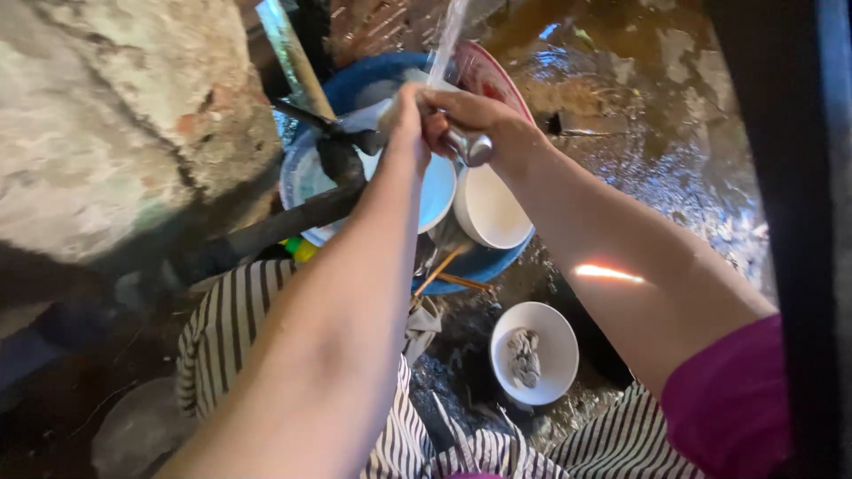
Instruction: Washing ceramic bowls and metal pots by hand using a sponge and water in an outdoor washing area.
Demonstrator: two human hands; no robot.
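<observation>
Both my hands meet under a thin stream of water (448,35) above a blue basin (355,75). My right hand (484,120) grips a small shiny metal utensil (470,146), whose rounded end sticks out below the fingers. My left hand (404,111) is closed against the same utensil from the left. Most of the utensil is hidden by the fingers. Below the hands, in the basin, lie a white bowl (493,208) and a pale blue plate (437,191). A red-rimmed plate (486,75) leans at the basin's back.
A dark pan handle (311,120) and a black pipe (266,231) cross the basin's left side. Wooden chopsticks (444,270) poke from its front. A small white bowl (537,355) holding a grey scrubber sits on wet ground. A rough wall (115,115) rises at left.
</observation>
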